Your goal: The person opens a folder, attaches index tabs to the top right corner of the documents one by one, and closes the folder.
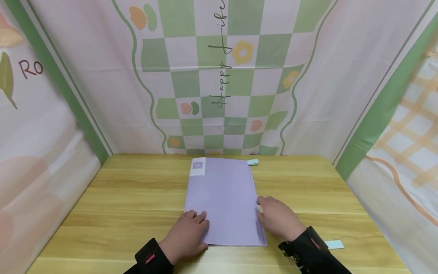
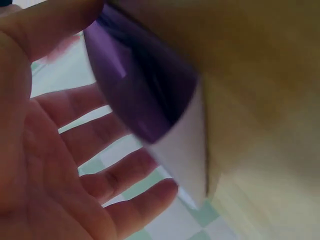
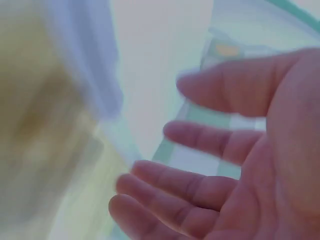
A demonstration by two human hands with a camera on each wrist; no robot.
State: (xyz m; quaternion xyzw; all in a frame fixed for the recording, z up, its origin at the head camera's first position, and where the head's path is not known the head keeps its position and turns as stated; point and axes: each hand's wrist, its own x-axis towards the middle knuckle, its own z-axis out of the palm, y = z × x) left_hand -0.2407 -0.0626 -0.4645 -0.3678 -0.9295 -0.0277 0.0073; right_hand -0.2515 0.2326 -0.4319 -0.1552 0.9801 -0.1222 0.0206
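A light purple folder (image 1: 226,201) lies upright on the wooden table, a white label (image 1: 197,166) at its top left corner. My left hand (image 1: 188,234) is at its lower left corner, fingers along the left edge and thumb by the bottom edge. In the left wrist view, the folder's near end (image 2: 145,80) gapes a little, with the thumb against it and the other fingers loosely extended along its side. Beside the folder's right edge is my right hand (image 1: 278,217); the right wrist view shows its fingers (image 3: 185,192) spread and relaxed, holding nothing.
A small pale green strip (image 1: 253,162) sits at the folder's top right corner. Another pale strip (image 1: 334,244) lies on the wooden table (image 1: 137,190), partly behind the right sleeve. Printed cloth (image 1: 219,76) hangs behind the table and along both sides.
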